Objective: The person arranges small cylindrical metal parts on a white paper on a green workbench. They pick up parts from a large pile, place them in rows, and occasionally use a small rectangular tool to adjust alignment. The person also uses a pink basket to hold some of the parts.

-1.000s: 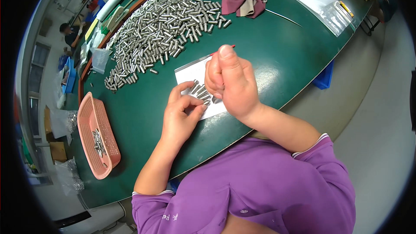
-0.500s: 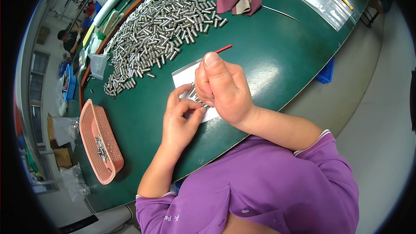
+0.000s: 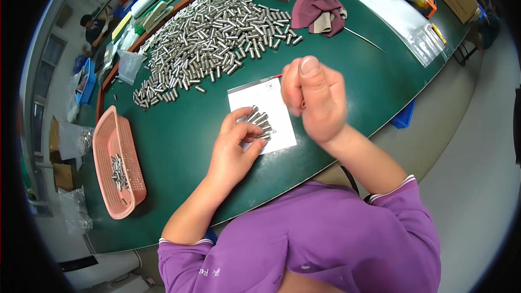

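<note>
Left hand, metal pins at its fingertips

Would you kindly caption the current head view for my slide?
Left hand at metal pieces on white paper; right hand curled nearby, larger pile of metal cylinders beyond.

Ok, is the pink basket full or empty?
Neither: the pink basket is partly filled. A small cluster of metal pieces lies inside, with bare pink surface showing around it.

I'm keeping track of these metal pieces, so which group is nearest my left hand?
The small cluster on the white paper, by your left hand; the big heap lies farther off, another batch in the pink basket.
</note>
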### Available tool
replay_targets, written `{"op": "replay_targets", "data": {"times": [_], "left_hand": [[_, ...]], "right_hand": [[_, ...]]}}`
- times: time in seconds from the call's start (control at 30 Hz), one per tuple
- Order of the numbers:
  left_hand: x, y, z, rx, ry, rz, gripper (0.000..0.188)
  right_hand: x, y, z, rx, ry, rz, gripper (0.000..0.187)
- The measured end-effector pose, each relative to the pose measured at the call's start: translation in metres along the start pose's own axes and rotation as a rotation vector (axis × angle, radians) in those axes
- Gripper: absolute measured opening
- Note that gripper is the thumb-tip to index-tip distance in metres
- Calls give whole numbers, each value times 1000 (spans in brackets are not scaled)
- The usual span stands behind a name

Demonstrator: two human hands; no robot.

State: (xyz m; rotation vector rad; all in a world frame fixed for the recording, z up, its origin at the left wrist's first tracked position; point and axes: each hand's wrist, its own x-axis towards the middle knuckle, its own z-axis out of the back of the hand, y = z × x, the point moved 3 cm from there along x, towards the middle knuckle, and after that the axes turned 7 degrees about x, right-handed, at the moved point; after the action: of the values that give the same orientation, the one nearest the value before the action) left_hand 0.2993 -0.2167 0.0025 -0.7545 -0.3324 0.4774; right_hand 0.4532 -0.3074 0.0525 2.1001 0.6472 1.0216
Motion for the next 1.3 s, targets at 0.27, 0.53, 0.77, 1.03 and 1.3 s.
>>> {"op": "replay_targets", "data": {"times": [0.27, 0.53, 0.77, 1.03, 1.3], "left_hand": [[-6, 1, 1, -1, 57, -34, 82], [-8, 4, 6, 216, -41, -63, 99], [-4, 5, 4, 180, 0, -55, 96], [-7, -1, 4, 235, -20, -136, 92], [-19, -20, 7, 212, 30, -24, 94]], "right_hand": [[32, -35, 45, -1238, 507, 211, 30], [20, -40, 32, -1077, 752, -41, 22], [25, -40, 15, -1080, 991, -28, 35], [22, -35, 19, -1067, 942, -62, 24], [17, -34, 23, -1015, 977, -95, 28]]}}
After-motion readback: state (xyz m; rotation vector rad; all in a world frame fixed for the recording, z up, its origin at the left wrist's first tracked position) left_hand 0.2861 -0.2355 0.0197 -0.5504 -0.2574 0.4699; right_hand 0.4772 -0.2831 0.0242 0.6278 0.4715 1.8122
